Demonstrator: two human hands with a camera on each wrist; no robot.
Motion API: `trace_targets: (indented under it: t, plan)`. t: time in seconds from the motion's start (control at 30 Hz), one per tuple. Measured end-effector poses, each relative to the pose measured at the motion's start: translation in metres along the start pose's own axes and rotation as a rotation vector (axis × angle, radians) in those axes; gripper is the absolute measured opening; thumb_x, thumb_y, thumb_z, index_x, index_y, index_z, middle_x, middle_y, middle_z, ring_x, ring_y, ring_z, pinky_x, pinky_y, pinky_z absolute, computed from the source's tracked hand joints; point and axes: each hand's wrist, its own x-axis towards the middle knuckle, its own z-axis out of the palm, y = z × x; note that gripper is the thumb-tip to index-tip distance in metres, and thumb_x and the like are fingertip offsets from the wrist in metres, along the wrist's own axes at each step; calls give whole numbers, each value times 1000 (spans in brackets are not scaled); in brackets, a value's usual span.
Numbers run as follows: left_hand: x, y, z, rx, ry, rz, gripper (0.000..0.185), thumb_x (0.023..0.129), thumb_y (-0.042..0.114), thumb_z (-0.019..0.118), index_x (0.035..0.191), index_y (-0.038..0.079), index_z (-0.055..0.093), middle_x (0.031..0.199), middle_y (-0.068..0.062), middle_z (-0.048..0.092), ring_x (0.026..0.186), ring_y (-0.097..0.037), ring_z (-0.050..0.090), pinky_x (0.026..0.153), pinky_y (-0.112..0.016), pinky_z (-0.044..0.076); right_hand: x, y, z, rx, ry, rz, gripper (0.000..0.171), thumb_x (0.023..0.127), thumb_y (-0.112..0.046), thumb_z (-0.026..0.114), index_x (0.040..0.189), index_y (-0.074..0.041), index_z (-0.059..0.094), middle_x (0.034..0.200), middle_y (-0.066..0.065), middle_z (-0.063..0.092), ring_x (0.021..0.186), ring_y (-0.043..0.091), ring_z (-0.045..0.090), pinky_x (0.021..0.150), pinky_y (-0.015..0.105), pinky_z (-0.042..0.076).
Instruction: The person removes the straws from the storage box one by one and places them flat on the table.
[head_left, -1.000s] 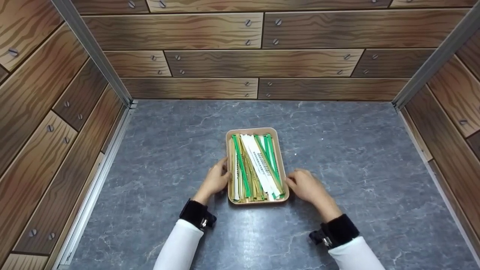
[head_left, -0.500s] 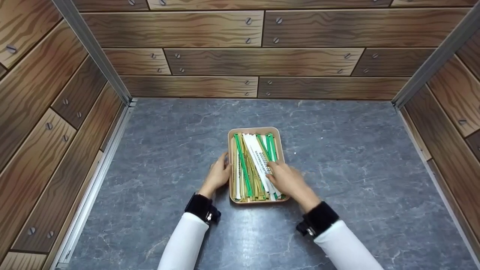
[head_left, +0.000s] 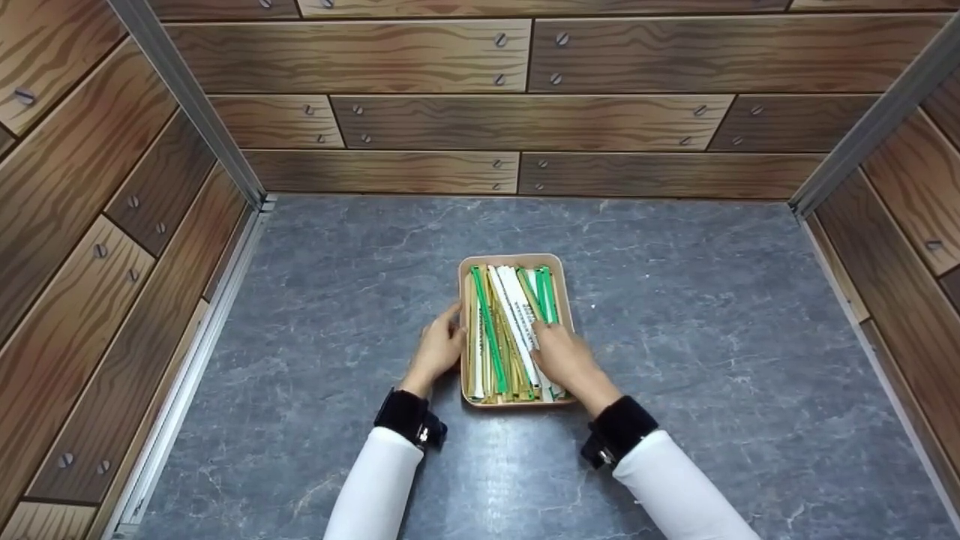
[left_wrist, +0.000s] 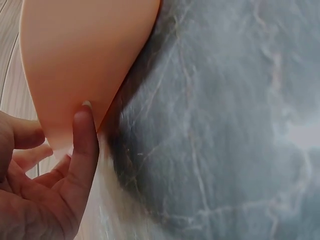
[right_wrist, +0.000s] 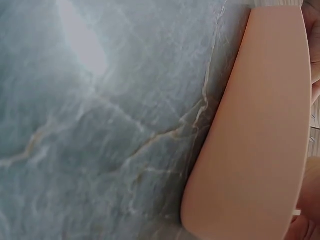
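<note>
A shallow peach-coloured tray [head_left: 517, 405] lies on the grey surface, full of long slim stick packets [head_left: 499, 337] in green, gold and white, some printed with dark text. My left hand [head_left: 437, 349] holds the tray by its left wall. In the left wrist view one finger of the left hand [left_wrist: 55, 190] lies against the outer wall, with the thumb near the rim. My right hand [head_left: 568, 358] reaches over the right rim into the packets. Its fingertips are down among the white and green ones and mostly hidden, so I cannot tell whether they pinch any.
The grey marbled tabletop [head_left: 360, 255] spreads around the tray. Wood-patterned panels wall it in at the back [head_left: 420, 124], left [head_left: 90, 300] and right [head_left: 892, 247], with metal posts at the corners. Both wrists wear black bands [head_left: 622, 427] with small cameras.
My right hand has moved left from the tray's right edge to over the packets. White packets have shifted slightly against each other. The left hand stays at the left wall.
</note>
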Motion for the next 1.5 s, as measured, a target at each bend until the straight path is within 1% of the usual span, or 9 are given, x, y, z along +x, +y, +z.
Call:
trace_targets:
  t: [0.07, 0.13, 0.37, 0.5, 0.73, 1.03, 1.3, 1.43, 1.5]
  plan:
    - [1, 0, -1, 0, 1, 13, 49, 95, 5, 60, 143, 4, 49, 74, -5, 58, 62, -17, 53, 61, -35, 48, 0, 0, -1, 2, 4, 4, 39, 87, -9, 69, 122, 6, 59, 99, 25, 64, 87, 38, 64, 65, 47, 56]
    - [2, 1, -1, -5, -1, 14, 49, 94, 5, 60, 142, 3, 50, 74, -3, 57, 61, -15, 52, 60, -33, 48, 1, -1, -2, 2, 4, 11, 38, 86, -8, 69, 120, 6, 60, 97, 25, 65, 85, 38, 65, 63, 47, 56]
    - [7, 3, -4, 1, -11, 6, 47, 93, 6, 62, 139, 1, 53, 90, -10, 68, 75, -19, 62, 72, -34, 53, 3, -2, -4, -22, -9, 32, 30, 80, -1, 64, 109, 5, 63, 86, 22, 64, 74, 34, 64, 56, 42, 54]
    - [9, 4, -5, -18, -16, -27, 42, 96, 7, 58, 138, 2, 55, 96, -12, 69, 78, -20, 64, 73, -34, 54, 4, -1, -3, -8, 2, 38, 25, 77, 1, 63, 101, 4, 64, 81, 20, 63, 68, 33, 62, 55, 42, 54]
    - [9, 3, -4, -24, 28, -34, 38, 94, 5, 59, 133, 3, 60, 88, -10, 69, 72, -18, 63, 66, -32, 53, 2, -1, -2, 2, 8, 65, 15, 81, -4, 67, 95, 1, 65, 81, 19, 65, 71, 36, 64, 59, 48, 54]
    - [8, 0, -5, -66, 34, -33, 38, 93, 4, 60, 132, 2, 60, 88, -13, 70, 71, -20, 65, 62, -30, 55, 0, -6, -3, 10, 16, 93, 20, 81, -4, 65, 100, -1, 67, 85, 17, 68, 71, 36, 64, 59, 49, 53]
    - [7, 1, -6, -68, 21, -37, 39, 94, 5, 60, 133, 1, 59, 91, -14, 70, 73, -22, 66, 66, -32, 56, -4, -8, -16, 88, -22, 129, 40, 81, 2, 61, 122, -2, 64, 108, 18, 68, 87, 35, 66, 68, 47, 56]
    - [7, 2, -5, -49, 32, -37, 39, 93, 5, 61, 132, 2, 61, 89, -13, 71, 73, -21, 66, 68, -33, 55, -7, -4, -26, 187, -16, 135, 52, 84, -3, 68, 135, -5, 56, 97, 13, 69, 77, 27, 65, 59, 39, 55]
    - [7, 3, -4, -45, 39, -34, 38, 93, 5, 61, 131, 2, 61, 89, -12, 71, 72, -21, 65, 67, -33, 55, -9, 1, -32, 252, 11, 125, 56, 85, -5, 72, 137, -4, 54, 88, 9, 67, 69, 23, 63, 56, 35, 53]
